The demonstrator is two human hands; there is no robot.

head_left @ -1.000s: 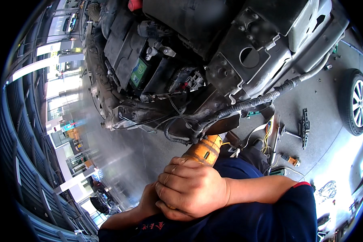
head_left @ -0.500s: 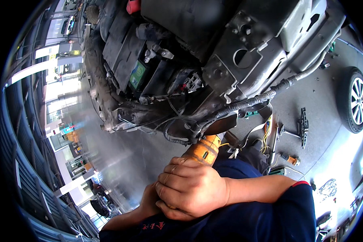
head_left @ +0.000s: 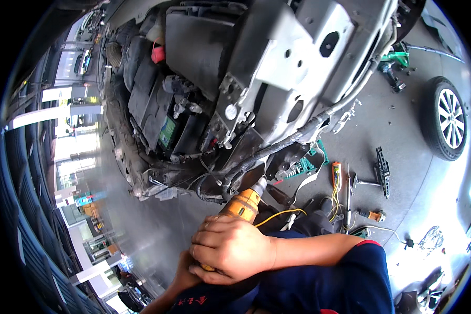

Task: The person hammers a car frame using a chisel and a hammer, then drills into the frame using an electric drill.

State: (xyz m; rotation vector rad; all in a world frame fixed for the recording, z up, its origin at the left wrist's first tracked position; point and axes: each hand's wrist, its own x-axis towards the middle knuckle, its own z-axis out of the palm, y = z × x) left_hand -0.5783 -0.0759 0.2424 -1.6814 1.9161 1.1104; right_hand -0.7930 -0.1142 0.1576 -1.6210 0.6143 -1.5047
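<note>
A yellow power drill (head_left: 240,205) slants up and to the right from my hands, its grey chuck (head_left: 260,184) close to a dark flap at the lower edge of the stripped car front (head_left: 293,68). I cannot tell whether its tip touches the metal. My right hand (head_left: 230,247) is wrapped over the rear of the drill, fingers closed. Lower and to the left, my left hand (head_left: 187,267) is closed around the drill's grip, mostly hidden behind the right. A yellow cord (head_left: 280,213) curves out to the right beside the drill.
A dark wiring harness (head_left: 298,133) runs along the car's front edge, just above the drill. On the floor at right lie a green tool case (head_left: 319,155), an orange tester-like device (head_left: 336,172), a black bracket (head_left: 383,172), an angle grinder (head_left: 372,215) and a wheel (head_left: 449,119).
The view has shifted, bringing more of the car front and floor into sight. The drill's chuck, hidden before, now shows. Both hands keep their hold on the drill.
</note>
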